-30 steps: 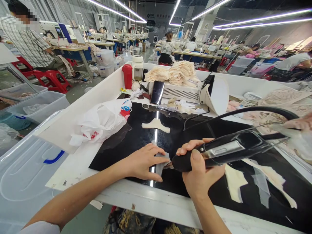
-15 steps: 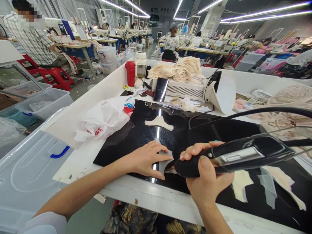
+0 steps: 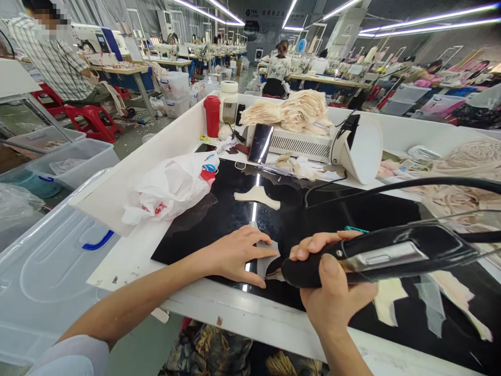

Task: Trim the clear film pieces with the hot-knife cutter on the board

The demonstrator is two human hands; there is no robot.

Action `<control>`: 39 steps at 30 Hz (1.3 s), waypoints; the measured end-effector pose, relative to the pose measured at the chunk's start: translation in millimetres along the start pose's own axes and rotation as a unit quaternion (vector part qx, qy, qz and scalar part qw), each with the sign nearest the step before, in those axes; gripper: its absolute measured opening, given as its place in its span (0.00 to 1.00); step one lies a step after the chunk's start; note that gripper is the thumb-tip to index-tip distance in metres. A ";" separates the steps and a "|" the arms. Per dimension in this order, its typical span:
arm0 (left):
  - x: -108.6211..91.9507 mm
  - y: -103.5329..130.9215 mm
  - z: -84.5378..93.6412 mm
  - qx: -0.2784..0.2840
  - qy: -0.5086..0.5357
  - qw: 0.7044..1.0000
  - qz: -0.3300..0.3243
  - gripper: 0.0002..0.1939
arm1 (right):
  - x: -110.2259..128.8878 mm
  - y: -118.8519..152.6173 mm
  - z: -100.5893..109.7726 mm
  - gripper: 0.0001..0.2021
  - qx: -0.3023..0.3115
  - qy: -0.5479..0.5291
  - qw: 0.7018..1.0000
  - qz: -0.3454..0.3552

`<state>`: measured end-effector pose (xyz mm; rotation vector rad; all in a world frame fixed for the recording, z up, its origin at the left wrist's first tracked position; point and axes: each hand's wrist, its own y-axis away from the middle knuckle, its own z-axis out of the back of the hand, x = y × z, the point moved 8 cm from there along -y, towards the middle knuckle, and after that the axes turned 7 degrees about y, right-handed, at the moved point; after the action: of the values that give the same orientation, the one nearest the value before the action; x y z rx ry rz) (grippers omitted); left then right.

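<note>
My left hand (image 3: 241, 255) lies with spread fingers on a small translucent grey piece (image 3: 270, 257) on the black board (image 3: 195, 235). Wrapped round a black handheld tool (image 3: 376, 257) with a cable is my right hand (image 3: 332, 282). The tool's pointed metal tip is at the right edge of the grey piece, close to my left fingertips. Farther back on the board rests a cream curved piece (image 3: 257, 196). To the right of my right hand lie a cream piece (image 3: 390, 302), a translucent strip (image 3: 430, 305) and a pinkish strip (image 3: 460, 300).
A white plastic bag (image 3: 172, 188) is at the left. Behind the board are a phone (image 3: 261, 142), a red bottle (image 3: 212, 116), a white lamp (image 3: 362, 149) and stacked cream fabric (image 3: 297, 110). A black cable (image 3: 410, 184) arches over the right side. People sit at machines beyond.
The camera view has shifted slightly. My left hand stays on the grey piece, and the tool in my right hand remains at its edge with little visible movement.
</note>
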<state>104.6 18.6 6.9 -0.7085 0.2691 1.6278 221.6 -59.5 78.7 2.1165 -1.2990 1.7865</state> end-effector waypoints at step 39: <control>-22.2 -1.0 -7.1 -0.007 0.042 0.996 -0.082 0.11 | 8.7 -40.6 58.7 0.19 -0.106 0.098 0.988 0.047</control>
<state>108.4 -3.2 14.5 -0.7905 0.2538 1.4474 292.3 -70.8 85.3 1.7501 -1.4841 1.7485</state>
